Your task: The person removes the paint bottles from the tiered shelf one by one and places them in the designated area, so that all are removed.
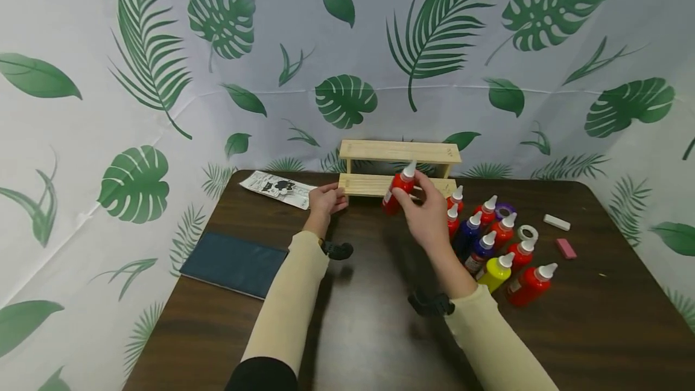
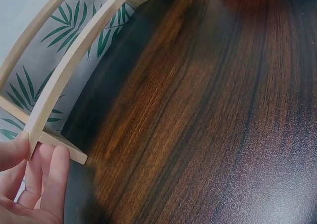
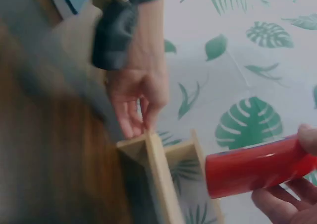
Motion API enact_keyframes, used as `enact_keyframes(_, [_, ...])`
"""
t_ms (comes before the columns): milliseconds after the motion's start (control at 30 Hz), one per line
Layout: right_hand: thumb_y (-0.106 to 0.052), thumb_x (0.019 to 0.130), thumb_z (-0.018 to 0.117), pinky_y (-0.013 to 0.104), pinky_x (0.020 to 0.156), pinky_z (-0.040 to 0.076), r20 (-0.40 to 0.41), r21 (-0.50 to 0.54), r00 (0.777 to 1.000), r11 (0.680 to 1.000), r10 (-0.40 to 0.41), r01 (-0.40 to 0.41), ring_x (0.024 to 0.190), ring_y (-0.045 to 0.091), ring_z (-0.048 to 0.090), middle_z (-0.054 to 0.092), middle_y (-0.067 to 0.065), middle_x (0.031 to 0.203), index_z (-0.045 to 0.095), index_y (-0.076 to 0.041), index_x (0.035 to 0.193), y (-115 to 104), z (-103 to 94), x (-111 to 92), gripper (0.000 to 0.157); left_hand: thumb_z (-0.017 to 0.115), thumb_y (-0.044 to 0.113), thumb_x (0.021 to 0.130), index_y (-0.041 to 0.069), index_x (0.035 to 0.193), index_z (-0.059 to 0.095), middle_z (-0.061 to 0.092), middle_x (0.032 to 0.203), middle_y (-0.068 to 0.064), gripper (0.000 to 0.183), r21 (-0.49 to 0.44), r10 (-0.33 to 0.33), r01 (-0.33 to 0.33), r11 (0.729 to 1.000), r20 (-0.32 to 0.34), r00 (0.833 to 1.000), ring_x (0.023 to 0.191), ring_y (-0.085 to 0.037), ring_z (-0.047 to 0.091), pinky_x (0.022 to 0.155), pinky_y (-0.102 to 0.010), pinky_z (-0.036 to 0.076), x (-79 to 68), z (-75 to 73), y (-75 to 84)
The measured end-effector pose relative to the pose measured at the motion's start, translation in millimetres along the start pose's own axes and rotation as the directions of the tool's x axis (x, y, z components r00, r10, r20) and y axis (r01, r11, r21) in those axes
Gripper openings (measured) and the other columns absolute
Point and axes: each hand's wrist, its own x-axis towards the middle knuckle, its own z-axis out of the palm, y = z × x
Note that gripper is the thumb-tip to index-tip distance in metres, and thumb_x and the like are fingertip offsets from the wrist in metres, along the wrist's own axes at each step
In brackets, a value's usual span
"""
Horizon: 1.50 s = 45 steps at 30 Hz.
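A two-tier wooden rack (image 1: 399, 151) stands at the back of the table. My left hand (image 1: 326, 199) grips the left end of its lower board; in the left wrist view, thumb and fingers pinch the board (image 2: 64, 80) from above and below. In my right hand (image 1: 429, 213) is a red squeeze bottle (image 1: 399, 192) with a white pointed nozzle. It is held tilted in front of the lower board, and the right wrist view shows the red bottle's (image 3: 252, 167) base pointing toward the rack. Red, blue and yellow squeeze bottles (image 1: 496, 271) stand grouped to the right of my right hand.
Purple tape (image 1: 505, 210) and a white tape roll (image 1: 526, 233) lie behind the bottles. Farther right are a white block (image 1: 557, 222) and a pink eraser (image 1: 566, 248). At left lie a dark folder (image 1: 233, 264) and a printed white packet (image 1: 277, 189). A leaf-patterned cloth (image 1: 293, 29) hangs behind.
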Motion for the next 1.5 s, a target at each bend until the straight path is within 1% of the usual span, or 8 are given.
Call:
enact_keyframes(200, [-0.036, 0.088, 0.068, 0.046, 0.092, 0.053, -0.013, -0.1, 0.986, 0.981, 0.165, -0.165, 0.113, 0.027, 0.057, 0.058, 0.008, 0.129, 0.052, -0.016, 0.137, 22.0, -35.4, -56.7, 0.056, 0.068, 0.003, 0.086, 0.001, 0.115, 0.066, 0.067, 0.081, -0.011, 0.029, 0.008, -0.012, 0.011, 1.0, 0.023, 1.0, 0.067, -0.016, 0.066, 0.061, -0.028, 0.06, -3.5, -4.6, 1.7])
enact_keyframes(333, [-0.031, 0.089, 0.068, 0.042, 0.092, 0.051, -0.059, -0.151, 0.979, 0.967, 0.197, -0.204, 0.117, 0.031, 0.056, 0.056, 0.01, 0.133, 0.052, -0.014, 0.137, 40.8, -50.7, -87.1, 0.054, 0.068, 0.003, 0.087, 0.001, 0.115, 0.066, 0.067, 0.081, -0.011, 0.029, 0.004, -0.021, 0.021, 1.0, 0.019, 1.0, 0.07, -0.018, 0.066, 0.063, -0.029, 0.06, -4.5, -5.9, 1.3])
enact_keyframes(533, [-0.018, 0.085, 0.073, 0.006, 0.081, 0.045, -0.198, -0.206, 0.965, 0.955, 0.172, -0.212, 0.113, 0.032, 0.059, 0.059, 0.012, 0.131, 0.056, -0.01, 0.133, 62.3, -64.8, -115.0, 0.052, 0.069, 0.004, 0.086, 0.001, 0.112, 0.067, 0.067, 0.08, -0.01, 0.026, 0.006, -0.017, 0.017, 1.0, 0.011, 1.0, 0.068, -0.017, 0.067, 0.063, -0.029, 0.06, -4.0, -5.6, 0.5])
enact_keyframes(633, [-0.018, 0.085, 0.074, 0.008, 0.08, 0.045, -0.233, -0.239, 0.958, 0.945, 0.169, -0.225, 0.113, 0.032, 0.059, 0.058, 0.013, 0.131, 0.056, -0.009, 0.134, 67.9, -67.8, -119.5, 0.053, 0.069, 0.003, 0.086, 0.001, 0.111, 0.067, 0.067, 0.081, -0.011, 0.025, 0.003, -0.01, 0.01, 1.0, 0.003, 1.0, 0.069, -0.018, 0.067, 0.061, -0.028, 0.06, -3.9, -5.7, 0.3])
enact_keyframes(800, [-0.017, 0.086, 0.072, 0.04, 0.084, 0.051, -0.229, -0.305, 0.96, 0.925, 0.161, -0.228, 0.113, 0.033, 0.058, 0.057, 0.014, 0.133, 0.055, -0.008, 0.134, 74.1, -70.0, -123.1, 0.052, 0.068, 0.003, 0.086, 0.002, 0.113, 0.067, 0.07, 0.092, -0.018, 0.027, -0.005, -0.01, 0.01, 1.0, 0.02, 1.0, 0.077, -0.022, 0.069, 0.059, -0.027, 0.06, -4.3, -6.9, -0.8])
enact_keyframes(867, [-0.016, 0.087, 0.071, 0.046, 0.085, 0.052, -0.217, -0.32, 0.964, 0.921, 0.154, -0.22, 0.115, 0.033, 0.057, 0.056, 0.014, 0.135, 0.054, -0.008, 0.135, 75.8, -70.2, -123.6, 0.053, 0.068, 0.003, 0.086, 0.002, 0.114, 0.067, 0.069, 0.097, -0.021, 0.028, -0.006, -0.01, 0.01, 1.0, 0.03, 1.0, 0.079, -0.023, 0.069, 0.06, -0.027, 0.06, -4.4, -7.3, -1.1])
enact_keyframes(1167, [-0.017, 0.088, 0.07, 0.05, 0.088, 0.051, -0.192, -0.35, 0.965, 0.907, 0.177, -0.236, 0.118, 0.04, 0.054, 0.052, 0.017, 0.138, 0.047, -0.01, 0.141, 74.9, -70.9, -120.2, 0.058, 0.068, 0.003, 0.086, 0.002, 0.114, 0.067, 0.069, 0.101, -0.023, 0.028, 0.004, 0.001, -0.001, 1.0, 0.021, 1.0, 0.074, -0.02, 0.069, 0.062, -0.029, 0.06, -3.6, -6.0, -1.3])
enact_keyframes(1500, [-0.011, 0.086, 0.071, 0.048, 0.087, 0.053, -0.197, -0.407, 0.966, 0.882, 0.168, -0.236, 0.12, 0.034, 0.054, 0.052, 0.013, 0.138, 0.045, -0.016, 0.143, 63.1, -74.3, -118.4, 0.063, 0.069, 0.003, 0.086, 0.001, 0.11, 0.068, 0.07, 0.086, -0.017, 0.025, 0.004, 0.014, -0.014, 1.0, 0.006, 1.0, 0.071, -0.02, 0.07, 0.063, -0.032, 0.06, -3.2, -3.2, -2.4])
